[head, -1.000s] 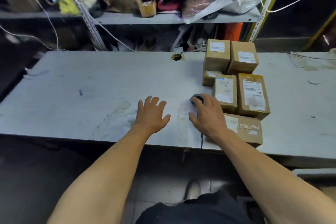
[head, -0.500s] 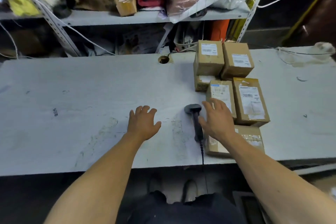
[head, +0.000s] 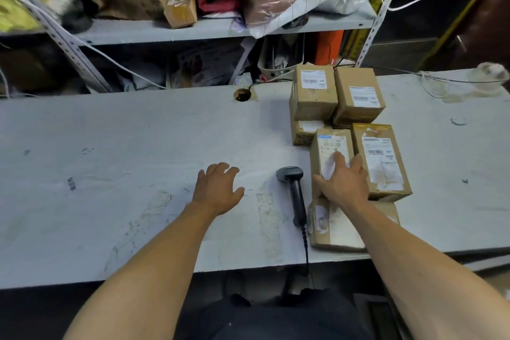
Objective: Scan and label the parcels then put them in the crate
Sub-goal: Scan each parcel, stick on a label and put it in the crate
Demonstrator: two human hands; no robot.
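Several brown cardboard parcels with white labels stand grouped on the right of the grey table (head: 110, 174). My right hand (head: 342, 185) lies on one upright parcel (head: 331, 143), fingers spread over its label and thumb against its left side. A taller parcel (head: 380, 157) stands right of it, and a flat one (head: 336, 229) lies under my forearm at the table's near edge. A black handheld scanner (head: 295, 193) lies on the table just left of that parcel, its cable hanging over the edge. My left hand (head: 218, 188) rests flat and empty on the table. No crate is in view.
Two more parcels (head: 314, 91) (head: 358, 96) stand stacked at the back of the group. A cable hole (head: 242, 94) sits near the table's far edge. A metal shelf (head: 193, 30) crowded with bags and boxes stands behind. White cord (head: 441, 80) lies at the far right.
My right hand has left the scanner, which now lies uncovered, and has moved right and forward onto the upright parcel. My left hand has stayed flat on the table.
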